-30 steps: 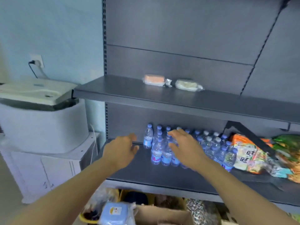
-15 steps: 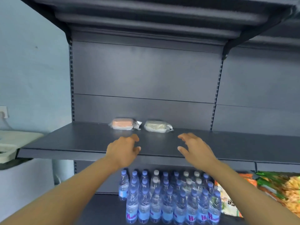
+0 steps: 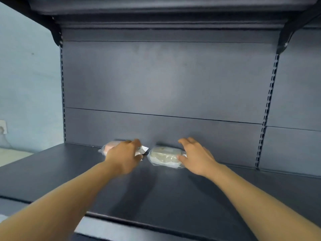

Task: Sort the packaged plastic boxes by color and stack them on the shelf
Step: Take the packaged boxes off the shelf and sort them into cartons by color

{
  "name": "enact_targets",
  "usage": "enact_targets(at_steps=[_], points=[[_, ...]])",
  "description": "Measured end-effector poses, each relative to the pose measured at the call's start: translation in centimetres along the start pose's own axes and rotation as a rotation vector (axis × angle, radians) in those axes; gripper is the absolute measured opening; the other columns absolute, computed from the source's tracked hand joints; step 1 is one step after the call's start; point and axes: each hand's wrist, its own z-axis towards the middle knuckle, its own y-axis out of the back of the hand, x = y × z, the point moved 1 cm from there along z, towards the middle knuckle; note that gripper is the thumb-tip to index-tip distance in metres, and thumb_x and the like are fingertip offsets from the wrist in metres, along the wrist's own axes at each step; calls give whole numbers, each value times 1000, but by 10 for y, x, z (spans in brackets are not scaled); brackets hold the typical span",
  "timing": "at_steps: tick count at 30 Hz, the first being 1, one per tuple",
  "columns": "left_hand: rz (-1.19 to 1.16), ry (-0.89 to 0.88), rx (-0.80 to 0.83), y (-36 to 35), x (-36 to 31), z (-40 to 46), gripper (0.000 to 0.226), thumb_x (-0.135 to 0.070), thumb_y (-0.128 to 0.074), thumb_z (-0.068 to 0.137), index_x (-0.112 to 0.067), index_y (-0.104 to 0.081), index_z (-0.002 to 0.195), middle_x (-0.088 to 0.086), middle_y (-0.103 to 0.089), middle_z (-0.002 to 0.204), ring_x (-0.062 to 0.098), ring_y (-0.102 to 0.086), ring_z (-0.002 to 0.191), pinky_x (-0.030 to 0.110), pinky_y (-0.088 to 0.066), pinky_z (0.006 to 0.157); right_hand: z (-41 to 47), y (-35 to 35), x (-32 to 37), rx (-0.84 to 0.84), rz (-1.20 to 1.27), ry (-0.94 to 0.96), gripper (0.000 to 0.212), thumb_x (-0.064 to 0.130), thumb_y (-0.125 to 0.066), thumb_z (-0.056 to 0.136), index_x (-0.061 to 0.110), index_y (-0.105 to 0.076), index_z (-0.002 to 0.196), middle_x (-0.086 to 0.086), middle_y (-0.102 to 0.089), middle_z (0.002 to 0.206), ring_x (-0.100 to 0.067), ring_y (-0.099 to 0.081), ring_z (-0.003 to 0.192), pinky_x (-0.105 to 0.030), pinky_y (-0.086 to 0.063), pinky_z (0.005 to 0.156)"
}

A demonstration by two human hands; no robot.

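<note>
I see left hand (image 3: 124, 158) over wrapped pink plastic box (image 3: 109, 146), grip hidden, can't tell; right hand (image 3: 196, 156) spread, touching wrapped pale green plastic box (image 3: 163, 156) on dark grey metal shelf (image 3: 52, 171)

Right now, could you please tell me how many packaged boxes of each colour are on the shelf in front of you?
Pink packaged box: 1, partly under the left hand
Pale whitish packaged box: 1, beside the right hand
Total: 2, side by side at the back of the shelf
</note>
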Motion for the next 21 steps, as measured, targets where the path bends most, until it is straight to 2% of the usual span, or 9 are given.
enact_targets(at_steps=[5, 10, 15, 19, 21], points=[[85, 79, 44, -27, 36, 49, 56, -43, -49, 92, -27, -30, 142, -2, -40, 144, 23, -40, 130, 39, -37, 100, 38, -29, -13, 52, -5, -23, 68, 45, -54, 90, 21, -22, 146, -5, -30, 144, -26, -28, 134, -39, -36, 103], [188, 87, 115, -59, 59, 77, 71, -52, -55, 85, -33, -22, 145, -5, -23, 153, 23, -24, 139, 46, -27, 107, 62, -59, -21, 121, -1, -35, 78, 52, -55, 87, 24, -16, 148, -3, -22, 149, -26, -21, 137, -42, -30, 110], [201, 130, 220, -81, 71, 90, 77, -61, -52, 81, -33, -19, 146, -3, -24, 152, 27, -21, 141, 50, -21, 110, 73, -83, -25, 190, 89, -64, 77, 55, -55, 84, 23, -22, 146, -1, -25, 147, -23, -27, 135, -40, -32, 108], [293, 50, 122, -80, 66, 84, 75, -69, -50, 78, -30, -32, 140, -1, -37, 142, 26, -30, 131, 43, -29, 104, 73, -89, -25, 173, 70, -58, 68, 55, -59, 80, 28, -33, 136, -1, -35, 130, -23, -34, 124, -36, -38, 100], [349, -25, 76, -75, 59, 76, 74, -71, -51, 76, -29, -37, 136, 0, -40, 132, 25, -35, 124, 38, -33, 99, 69, -82, -26, 204, 96, -88, 61, 49, -65, 75, 32, -37, 126, 0, -34, 118, -22, -38, 116, -34, -41, 93]])
